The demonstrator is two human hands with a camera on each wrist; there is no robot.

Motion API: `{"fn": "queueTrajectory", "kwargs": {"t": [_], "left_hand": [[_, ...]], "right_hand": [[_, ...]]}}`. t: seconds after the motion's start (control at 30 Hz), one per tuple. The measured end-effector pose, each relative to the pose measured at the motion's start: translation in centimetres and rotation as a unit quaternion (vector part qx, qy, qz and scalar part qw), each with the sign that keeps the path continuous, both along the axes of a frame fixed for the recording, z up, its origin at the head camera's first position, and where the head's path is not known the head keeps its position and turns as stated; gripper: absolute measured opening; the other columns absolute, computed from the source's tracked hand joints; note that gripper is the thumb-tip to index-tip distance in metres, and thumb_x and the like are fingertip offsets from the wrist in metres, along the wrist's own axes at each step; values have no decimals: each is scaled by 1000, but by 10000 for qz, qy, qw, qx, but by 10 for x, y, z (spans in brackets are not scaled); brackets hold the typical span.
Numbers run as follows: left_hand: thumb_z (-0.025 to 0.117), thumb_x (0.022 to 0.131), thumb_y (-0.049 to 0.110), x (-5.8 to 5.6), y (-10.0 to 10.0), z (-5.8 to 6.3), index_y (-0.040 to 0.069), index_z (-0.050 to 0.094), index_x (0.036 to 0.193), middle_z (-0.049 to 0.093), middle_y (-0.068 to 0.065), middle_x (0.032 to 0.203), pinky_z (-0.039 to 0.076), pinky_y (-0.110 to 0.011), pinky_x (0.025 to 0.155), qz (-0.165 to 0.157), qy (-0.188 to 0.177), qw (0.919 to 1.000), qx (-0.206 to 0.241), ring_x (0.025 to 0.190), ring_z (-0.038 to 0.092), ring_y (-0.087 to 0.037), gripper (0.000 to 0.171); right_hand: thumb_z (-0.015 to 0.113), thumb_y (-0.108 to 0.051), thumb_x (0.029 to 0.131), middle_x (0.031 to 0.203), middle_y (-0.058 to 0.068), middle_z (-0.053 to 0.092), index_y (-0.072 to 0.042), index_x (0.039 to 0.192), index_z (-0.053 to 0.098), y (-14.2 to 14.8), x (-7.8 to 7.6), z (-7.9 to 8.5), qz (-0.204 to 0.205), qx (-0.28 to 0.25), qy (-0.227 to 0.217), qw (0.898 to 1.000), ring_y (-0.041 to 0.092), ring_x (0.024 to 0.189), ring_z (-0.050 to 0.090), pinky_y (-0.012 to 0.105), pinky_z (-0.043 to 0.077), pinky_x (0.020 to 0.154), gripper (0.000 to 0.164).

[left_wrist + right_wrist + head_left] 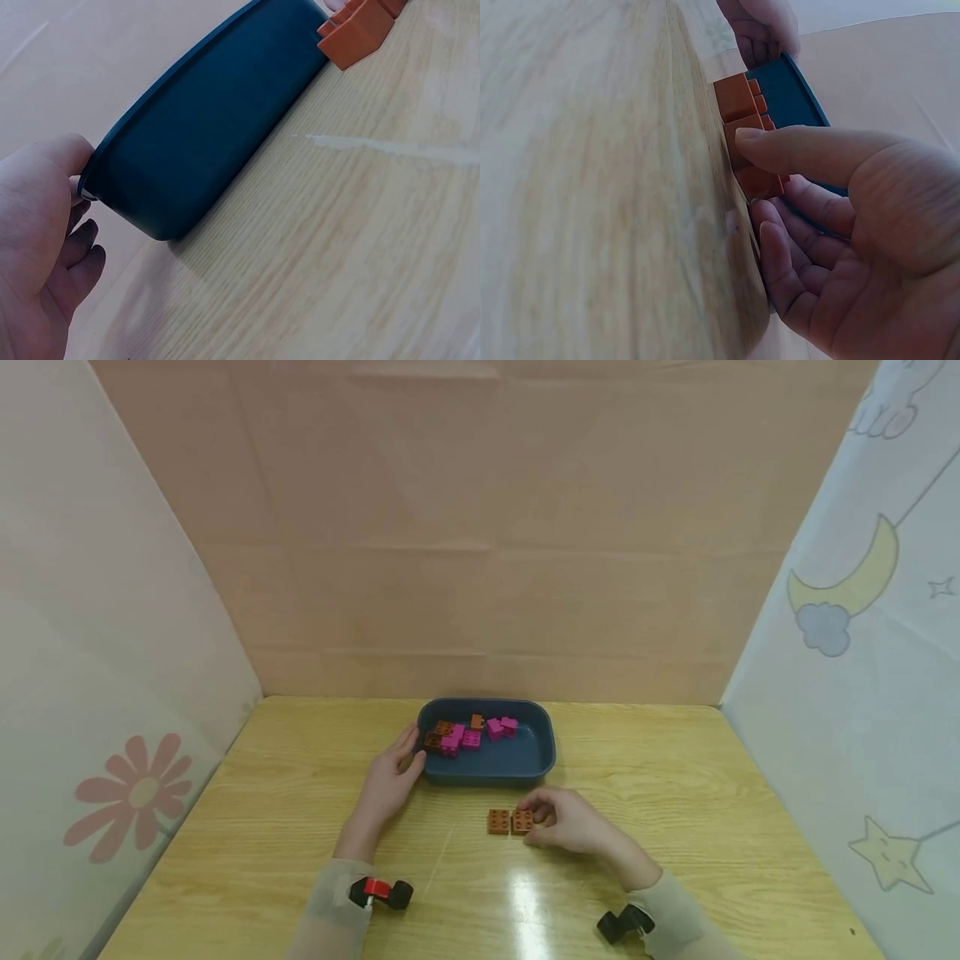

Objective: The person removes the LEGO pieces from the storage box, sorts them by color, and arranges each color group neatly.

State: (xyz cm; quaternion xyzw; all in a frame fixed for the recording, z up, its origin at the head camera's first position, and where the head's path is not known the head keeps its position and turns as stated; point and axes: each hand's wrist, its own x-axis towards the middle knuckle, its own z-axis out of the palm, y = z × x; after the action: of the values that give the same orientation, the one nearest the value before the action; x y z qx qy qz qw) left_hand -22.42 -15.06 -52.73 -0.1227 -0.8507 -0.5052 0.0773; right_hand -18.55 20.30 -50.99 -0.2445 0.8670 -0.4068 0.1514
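Note:
A dark blue tray stands near the back of the table with pink bricks and orange-brown bricks inside. At its left end, my left hand holds the rim, thumb by the front corner and fingers along the side. In front of the tray, two orange-brown toy bricks lie side by side, studs up. My right hand pinches the right brick between thumb and fingers, which partly cover it in the right wrist view. The left brick sits right beside it on the table.
The wooden table ends at a beige backdrop. Printed cloth walls rise on both sides. Inside the tray, the bricks gather at the left and middle.

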Motion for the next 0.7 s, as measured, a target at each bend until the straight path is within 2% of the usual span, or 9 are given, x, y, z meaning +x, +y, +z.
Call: {"fn": "queueTrajectory", "kwargs": {"t": [0.7], "left_hand": [[60, 112, 21, -2, 0, -2, -2, 43, 159, 37, -11, 170, 29, -53, 126, -19, 12, 10000, 18, 157, 31, -32, 56]], "right_hand": [[90, -17, 88, 110, -1, 70, -9, 123, 73, 0, 0, 1, 32, -10, -15, 10000, 20, 101, 66, 28, 60, 83, 40]]}}
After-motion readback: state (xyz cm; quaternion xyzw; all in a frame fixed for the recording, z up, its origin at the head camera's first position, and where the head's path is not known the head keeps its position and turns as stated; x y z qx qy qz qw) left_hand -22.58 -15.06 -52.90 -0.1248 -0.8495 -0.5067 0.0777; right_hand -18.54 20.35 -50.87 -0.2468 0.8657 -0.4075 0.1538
